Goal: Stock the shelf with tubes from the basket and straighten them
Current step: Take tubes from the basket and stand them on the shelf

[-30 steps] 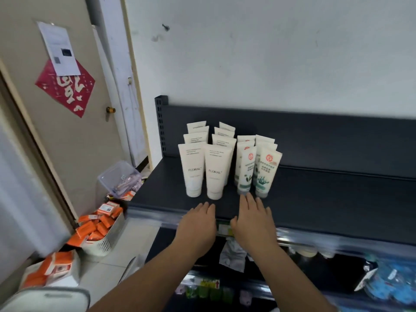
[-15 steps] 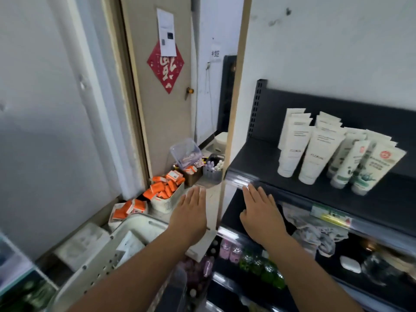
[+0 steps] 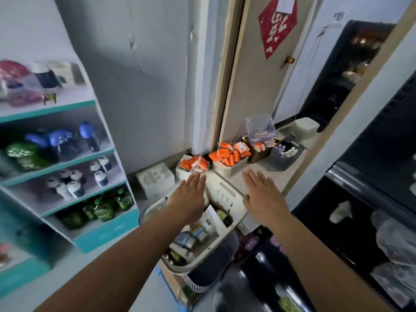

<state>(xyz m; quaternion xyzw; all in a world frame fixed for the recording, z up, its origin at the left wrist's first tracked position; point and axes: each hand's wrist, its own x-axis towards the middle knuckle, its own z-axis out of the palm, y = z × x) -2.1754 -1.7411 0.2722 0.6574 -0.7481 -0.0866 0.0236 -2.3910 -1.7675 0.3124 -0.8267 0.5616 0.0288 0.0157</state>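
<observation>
The dark shelf (image 3: pixel 380 140) I am stocking sits at my right edge, its top out of sight, so I cannot tell from here how many tubes stand there. Below me the white basket (image 3: pixel 225 194) holds a jumble of tubes (image 3: pixel 211 218) and small packs, so by my reckoning plenty is left to carry over. My left hand (image 3: pixel 188 199) hangs flat and empty over the basket; my right hand (image 3: pixel 262 194) is spread just as empty by its far rim. Nothing is picked up yet
</observation>
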